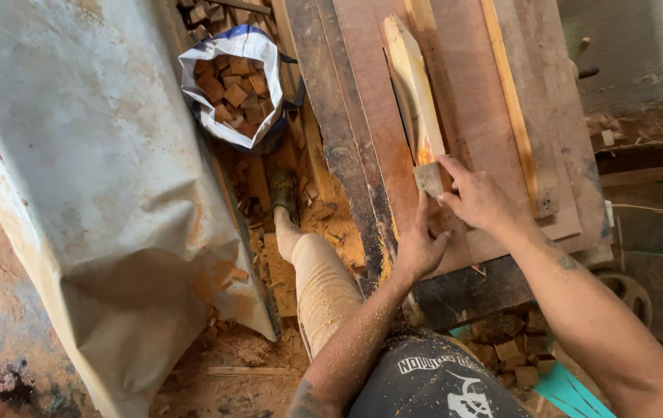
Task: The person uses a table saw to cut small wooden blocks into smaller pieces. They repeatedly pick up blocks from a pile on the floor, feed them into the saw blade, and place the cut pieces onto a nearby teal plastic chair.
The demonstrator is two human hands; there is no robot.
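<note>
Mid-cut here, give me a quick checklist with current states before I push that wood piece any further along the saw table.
1. Right hand on the near end of the wood piece: ok.
2. Left hand braced on the saw table, thumb up beside the piece: ok.
3. Fingers away from the blade: cannot tell, no blade shows.
4. Piece flat on the table: not ok, it stands on edge, leaning.
5. Fence strip against the piece: not ok, a gap lies between them.
6. Footing: not ok, offcuts and sawdust around the foot.

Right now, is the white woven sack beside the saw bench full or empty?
Nearly full: the white woven sack stands open, with reddish wooden offcut blocks heaped close to its rim.
</note>
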